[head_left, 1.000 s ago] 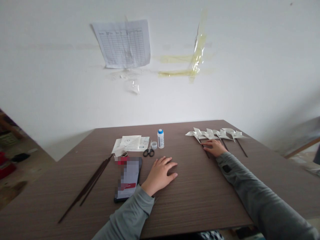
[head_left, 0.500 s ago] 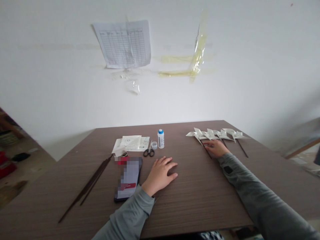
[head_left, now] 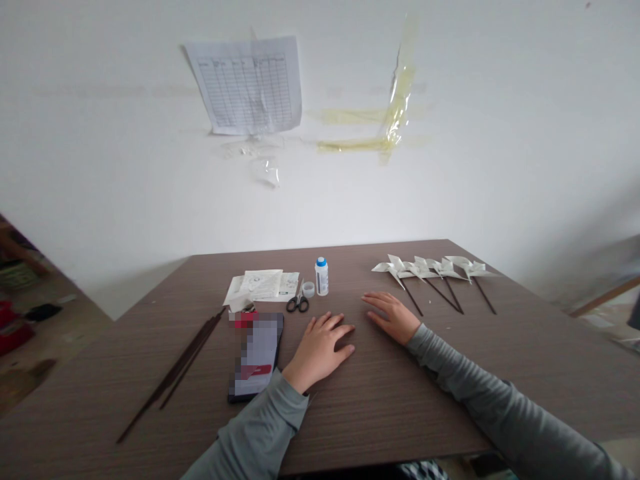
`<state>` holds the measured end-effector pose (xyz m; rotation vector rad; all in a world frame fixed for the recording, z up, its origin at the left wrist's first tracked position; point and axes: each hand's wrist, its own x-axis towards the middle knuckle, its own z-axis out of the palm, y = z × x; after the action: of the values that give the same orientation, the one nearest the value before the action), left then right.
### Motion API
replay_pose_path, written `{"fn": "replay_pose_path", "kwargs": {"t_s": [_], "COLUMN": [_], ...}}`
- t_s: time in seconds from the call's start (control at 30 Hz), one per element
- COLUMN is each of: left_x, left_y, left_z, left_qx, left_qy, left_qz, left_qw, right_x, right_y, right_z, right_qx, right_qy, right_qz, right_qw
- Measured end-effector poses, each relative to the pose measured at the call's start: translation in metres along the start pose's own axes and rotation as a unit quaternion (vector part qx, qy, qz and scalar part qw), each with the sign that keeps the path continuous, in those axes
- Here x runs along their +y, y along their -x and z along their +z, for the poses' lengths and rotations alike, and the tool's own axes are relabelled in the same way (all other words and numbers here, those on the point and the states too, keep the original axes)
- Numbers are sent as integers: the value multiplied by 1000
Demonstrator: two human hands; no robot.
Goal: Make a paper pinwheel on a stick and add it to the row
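Observation:
My left hand (head_left: pixel 323 350) rests palm down on the brown table (head_left: pixel 380 400), fingers spread, holding nothing. Just left of it lies a phone (head_left: pixel 260 357), its screen partly blurred. To the right, my right hand (head_left: pixel 393 317) is over the table with its fingers stretched out and nothing in them. Beyond that hand, several white paper pinwheels (head_left: pixel 395 268) on dark sticks lie in a row at the back right. Black-handled scissors (head_left: pixel 298 304), a small clear cup (head_left: pixel 309 289) and a blue-capped bottle (head_left: pixel 322 277) are beyond my left hand.
Printed paper sheets (head_left: pixel 263 285) lie at the back left. Several thin dark sticks (head_left: pixel 185 360) are bunched left of the phone. Behind the table rises a white wall (head_left: pixel 350 207) with a taped printed sheet (head_left: pixel 250 87) and strips of tape (head_left: pixel 397 107).
My right hand has moved left and nearer, away from the nearest pinwheel's stick, which now shows fully. The left hand stays in place.

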<state>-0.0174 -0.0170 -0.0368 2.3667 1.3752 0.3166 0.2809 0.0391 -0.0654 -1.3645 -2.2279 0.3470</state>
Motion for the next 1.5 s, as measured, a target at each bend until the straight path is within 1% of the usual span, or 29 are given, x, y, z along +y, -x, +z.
{"fn": "replay_pose_path", "kwargs": {"t_s": [0.07,0.13,0.23,0.33,0.47,0.57,0.63,0.67,0.73,0.8,0.87,0.93,1.0,1.1,1.23,1.37,1.5], "left_x": [-1,-2,-2,2,11,14,10,6,-9,-30,-55,-82,-107,-134,-152,-159,-165], "left_y": [0,1,1,1,2,7,16,22,37,55,74,93,109,127,136,136,135], "left_z": [1,3,4,2,-7,-15,-20,-23,-28,-36,-44,-51,-55,-53,-42,-30,-23], "left_qx": [6,9,12,18,38,46,58,73,128,178,224,256,268,283,292,286,284], "left_qy": [0,-2,-6,-16,-26,-16,-7,-1,8,7,2,-6,-12,-22,-15,-1,-12], "left_qz": [4,6,5,2,-1,2,14,19,23,23,11,1,-5,-17,-28,-32,-34], "left_qw": [1000,1000,1000,1000,999,999,998,997,991,984,975,967,963,959,956,958,958], "right_x": [-10,-16,-17,-17,-19,-20,-21,-20,-19,-16,-13,-8,-4,1,2,-1,-3], "right_y": [3,6,8,9,10,9,9,9,9,9,10,10,9,9,9,9,9], "right_z": [7,11,12,12,15,20,22,22,21,17,15,15,17,22,24,22,20], "right_qx": [-35,-71,-95,-93,-87,-64,-44,-40,-36,-42,-47,-47,-38,-27,-28,-52,-53], "right_qy": [12,26,41,49,49,47,42,40,35,29,25,24,23,25,32,41,43], "right_qz": [1,3,-4,-10,2,24,36,39,40,28,9,-9,-21,-31,1,23,24], "right_qw": [999,997,995,994,995,997,998,998,998,998,999,999,999,999,999,998,997]}}
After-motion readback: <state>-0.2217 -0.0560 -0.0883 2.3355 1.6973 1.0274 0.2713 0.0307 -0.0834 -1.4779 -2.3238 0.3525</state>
